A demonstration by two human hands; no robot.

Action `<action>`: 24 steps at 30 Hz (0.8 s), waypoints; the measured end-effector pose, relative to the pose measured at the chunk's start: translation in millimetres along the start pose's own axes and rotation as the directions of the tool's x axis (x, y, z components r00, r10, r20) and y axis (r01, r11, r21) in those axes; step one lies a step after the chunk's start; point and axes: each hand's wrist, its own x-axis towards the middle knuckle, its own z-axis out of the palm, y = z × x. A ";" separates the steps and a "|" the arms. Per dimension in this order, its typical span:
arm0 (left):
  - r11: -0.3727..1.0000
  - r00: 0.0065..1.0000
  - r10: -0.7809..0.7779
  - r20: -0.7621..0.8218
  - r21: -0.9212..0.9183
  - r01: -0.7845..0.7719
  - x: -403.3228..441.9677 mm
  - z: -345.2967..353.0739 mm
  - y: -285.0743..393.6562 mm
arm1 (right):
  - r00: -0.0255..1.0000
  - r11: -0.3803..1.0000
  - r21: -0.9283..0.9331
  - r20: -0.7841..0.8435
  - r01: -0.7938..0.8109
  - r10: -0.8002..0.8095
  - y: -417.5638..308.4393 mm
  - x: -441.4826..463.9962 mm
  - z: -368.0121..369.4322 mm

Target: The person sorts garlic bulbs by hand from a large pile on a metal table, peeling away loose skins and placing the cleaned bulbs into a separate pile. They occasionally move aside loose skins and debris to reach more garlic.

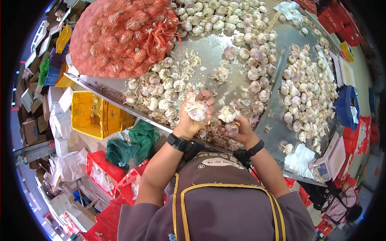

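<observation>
My left hand (187, 125) is palm up with its fingers curled round a whitish garlic bulb (196, 111). Close by on the right, my right hand (243, 131) grips a purplish garlic bulb (232, 129). A paler garlic bulb (227, 114) with ragged skin sits right at its fingertips; whether the hand holds this one too, I cannot tell. Both hands are above the near edge of a metal table (215, 44). Loose garlic bulbs (161, 86) and flakes of papery skin (220, 74) lie in front of them.
A bulging red mesh sack (120, 38) of garlic stands at the back left. Past a metal divider (277, 76), more bulbs (307, 86) are heaped on the right. A plastic bag (299, 160) lies near the right front. Yellow crates (86, 114) and red crates (100, 170) stand left below the table.
</observation>
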 end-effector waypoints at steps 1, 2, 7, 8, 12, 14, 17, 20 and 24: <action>0.999 1.000 -0.008 0.019 -0.046 0.009 -2.5 2.7 0.9 | 1.000 1.000 -0.010 0.009 -0.015 0.015 1.4 2.3 4.5; 0.999 1.000 -0.001 0.019 -0.047 0.002 -3.8 4.2 2.5 | 0.999 0.999 -0.021 0.019 -0.029 0.030 1.9 4.4 7.2; 0.999 0.990 -0.012 0.138 -0.028 0.016 -13.7 5.6 13.6 | 0.985 0.996 -0.009 0.143 -0.093 0.093 0.1 22.8 13.4; 1.000 0.991 0.001 0.130 -0.016 0.001 -15.5 4.5 14.5 | 0.991 0.994 -0.027 0.080 -0.108 0.110 0.7 26.1 19.4; 0.995 0.993 0.096 0.067 0.025 -0.097 -23.4 7.0 19.3 | 0.979 0.983 0.086 0.140 -0.161 0.148 3.7 41.3 31.4; 0.994 0.994 0.112 -0.007 0.006 -0.112 -25.0 10.1 25.6 | 0.974 0.981 0.091 0.165 -0.173 0.157 4.2 46.0 33.7; 0.992 0.992 0.124 -0.032 0.014 -0.124 -26.6 -1.8 32.3 | 0.974 0.975 0.111 0.141 -0.195 0.178 7.8 51.2 39.4; 0.915 0.972 0.221 -0.083 0.362 -0.177 -31.2 7.5 24.5 | 0.978 0.972 0.130 0.106 -0.193 0.180 10.8 54.1 28.8; 0.100 0.896 0.434 0.096 0.983 -0.154 -28.9 20.2 4.8 | 0.987 0.964 0.217 0.073 -0.153 0.140 8.0 60.6 53.7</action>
